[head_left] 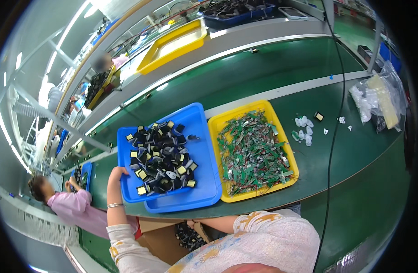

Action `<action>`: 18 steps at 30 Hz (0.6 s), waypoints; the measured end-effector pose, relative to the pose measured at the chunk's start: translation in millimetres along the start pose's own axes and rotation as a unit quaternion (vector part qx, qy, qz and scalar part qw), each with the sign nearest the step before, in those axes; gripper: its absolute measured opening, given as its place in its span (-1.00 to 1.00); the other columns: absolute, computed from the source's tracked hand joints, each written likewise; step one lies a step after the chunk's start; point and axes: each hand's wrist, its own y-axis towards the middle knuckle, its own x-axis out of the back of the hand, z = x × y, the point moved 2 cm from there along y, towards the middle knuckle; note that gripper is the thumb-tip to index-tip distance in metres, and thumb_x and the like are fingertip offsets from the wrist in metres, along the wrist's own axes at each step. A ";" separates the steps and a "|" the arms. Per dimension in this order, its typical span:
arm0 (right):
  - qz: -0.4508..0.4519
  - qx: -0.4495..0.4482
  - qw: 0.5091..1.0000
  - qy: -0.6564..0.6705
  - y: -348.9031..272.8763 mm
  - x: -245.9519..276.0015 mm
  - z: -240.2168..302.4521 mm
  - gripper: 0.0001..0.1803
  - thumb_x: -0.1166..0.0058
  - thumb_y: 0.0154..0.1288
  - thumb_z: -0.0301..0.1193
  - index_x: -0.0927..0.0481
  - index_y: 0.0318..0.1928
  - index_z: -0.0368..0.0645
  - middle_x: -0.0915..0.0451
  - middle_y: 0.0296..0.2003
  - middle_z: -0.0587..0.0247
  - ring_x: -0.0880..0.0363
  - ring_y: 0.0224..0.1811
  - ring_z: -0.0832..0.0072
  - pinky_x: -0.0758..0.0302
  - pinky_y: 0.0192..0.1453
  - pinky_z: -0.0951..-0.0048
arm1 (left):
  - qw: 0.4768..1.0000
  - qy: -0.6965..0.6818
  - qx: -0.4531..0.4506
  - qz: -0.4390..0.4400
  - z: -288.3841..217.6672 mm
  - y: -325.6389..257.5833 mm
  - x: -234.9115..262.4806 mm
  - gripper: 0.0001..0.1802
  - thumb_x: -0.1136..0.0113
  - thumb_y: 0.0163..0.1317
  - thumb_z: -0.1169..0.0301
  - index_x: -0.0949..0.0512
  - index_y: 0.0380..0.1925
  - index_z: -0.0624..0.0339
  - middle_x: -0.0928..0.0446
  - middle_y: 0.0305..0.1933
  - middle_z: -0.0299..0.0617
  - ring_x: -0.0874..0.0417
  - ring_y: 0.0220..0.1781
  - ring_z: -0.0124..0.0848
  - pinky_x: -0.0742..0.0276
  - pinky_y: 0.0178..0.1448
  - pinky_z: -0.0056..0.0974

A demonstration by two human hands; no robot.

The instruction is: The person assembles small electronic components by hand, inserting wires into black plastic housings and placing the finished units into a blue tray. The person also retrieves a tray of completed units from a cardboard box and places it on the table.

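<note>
My left hand (117, 174) grips the left rim of a blue tray (124, 186) heaped with small black parts (159, 159) that carry cream-coloured pads. This tray partly overlaps a second blue tray (204, 182) beneath it. Below the table edge, my right hand (191, 224) is closed on the flap of an open cardboard box (161, 243); more black parts (189, 236) lie inside. Part of the box is hidden by my right arm and body. Right of the blue trays, a yellow tray (225, 198) holds many small green circuit boards with thin wires.
Clear plastic pieces (308, 129) and one black part (318, 116) lie right of the yellow tray. A plastic bag (382, 100) sits farther right. A black cable (338, 132) hangs across the table. Another person (74, 202) works at the left.
</note>
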 end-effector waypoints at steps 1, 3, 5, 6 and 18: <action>-0.004 -0.011 1.000 0.002 -6.1 0.0 -9.7 -0.56 -0.18 -0.19 -0.10 -0.58 -0.31 -0.14 -0.56 -0.33 0.14 -0.49 -0.28 0.27 -0.38 -0.19 0.29 | 0.998 0.028 -0.049 0.004 -23.5 -7.5 -12.7 -0.93 0.01 -0.42 0.54 -0.46 -0.80 0.24 -0.41 -0.71 -0.22 -0.38 -0.66 -0.39 -0.29 -0.50 -0.34; -0.005 -0.011 1.000 -0.003 -3.5 0.9 -9.0 -0.57 -0.18 -0.19 -0.10 -0.59 -0.32 -0.13 -0.56 -0.34 0.14 -0.49 -0.29 0.27 -0.38 -0.19 0.29 | 0.989 0.123 -0.085 0.007 -65.8 -22.6 -17.1 -0.91 0.01 -0.42 0.53 -0.47 -0.78 0.28 -0.44 -0.67 -0.20 -0.40 -0.63 -0.37 -0.30 -0.49 -0.30; 0.000 -0.017 1.000 -0.006 -3.2 -1.3 -11.1 -0.58 -0.18 -0.19 -0.10 -0.59 -0.33 -0.13 -0.56 -0.35 0.15 -0.49 -0.30 0.28 -0.39 -0.20 0.29 | 0.969 0.227 -0.099 -0.001 -98.4 -27.1 -22.1 -0.89 0.02 -0.41 0.53 -0.48 -0.76 0.30 -0.48 -0.64 -0.14 -0.47 -0.58 -0.32 -0.35 -0.46 -0.26; 0.006 -0.013 1.000 -0.009 0.8 -1.9 -7.1 -0.58 -0.18 -0.18 -0.10 -0.59 -0.33 -0.12 -0.56 -0.35 0.15 -0.49 -0.30 0.28 -0.39 -0.20 0.29 | 0.950 0.291 -0.109 -0.023 -110.8 -34.8 -21.2 -0.88 0.02 -0.39 0.52 -0.48 -0.75 0.32 -0.49 -0.62 -0.09 -0.51 -0.55 -0.27 -0.39 -0.43 -0.24; 0.015 -0.014 0.999 -0.034 1.5 -10.2 -11.0 -0.64 -0.17 -0.16 -0.10 -0.61 -0.38 -0.09 -0.57 -0.41 0.19 -0.50 -0.36 0.29 -0.39 -0.25 0.29 | 0.590 0.711 -0.303 -0.234 -154.1 -130.4 -118.4 -0.81 -0.05 -0.04 0.45 -0.41 -0.35 0.20 -0.50 -0.48 -0.16 -0.60 -0.39 -0.38 -0.53 -0.36 -0.38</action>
